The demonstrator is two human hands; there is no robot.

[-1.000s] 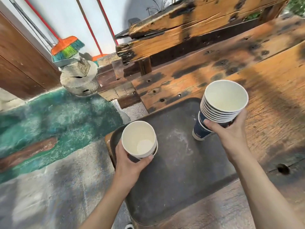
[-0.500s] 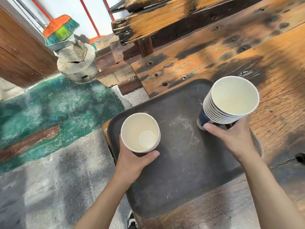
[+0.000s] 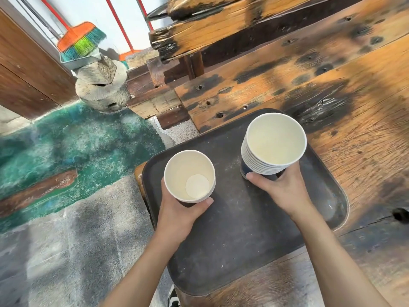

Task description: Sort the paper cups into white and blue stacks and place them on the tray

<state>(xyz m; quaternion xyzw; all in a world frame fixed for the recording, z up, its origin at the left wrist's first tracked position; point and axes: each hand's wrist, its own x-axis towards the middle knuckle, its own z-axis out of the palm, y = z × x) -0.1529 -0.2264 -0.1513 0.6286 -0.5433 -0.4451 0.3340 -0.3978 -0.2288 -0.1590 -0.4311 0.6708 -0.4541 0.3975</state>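
A dark grey tray lies on the worn wooden table, overhanging its left end. My left hand grips a short white cup stack over the tray's left part; I see down into it, and whether its base touches the tray is hidden. My right hand holds a taller stack of several blue cups with white rims near the tray's far right; its dark blue base shows at the lower left and sits at or just above the tray.
The wooden table stretches right and back, with a heavy beam above its far edge. Left of the table is a green and grey floor, a stone stump and an orange broom by the wall.
Both hands have brought their stacks closer together and more upright over the tray. The view has tilted further down and the tray now fills more of it.
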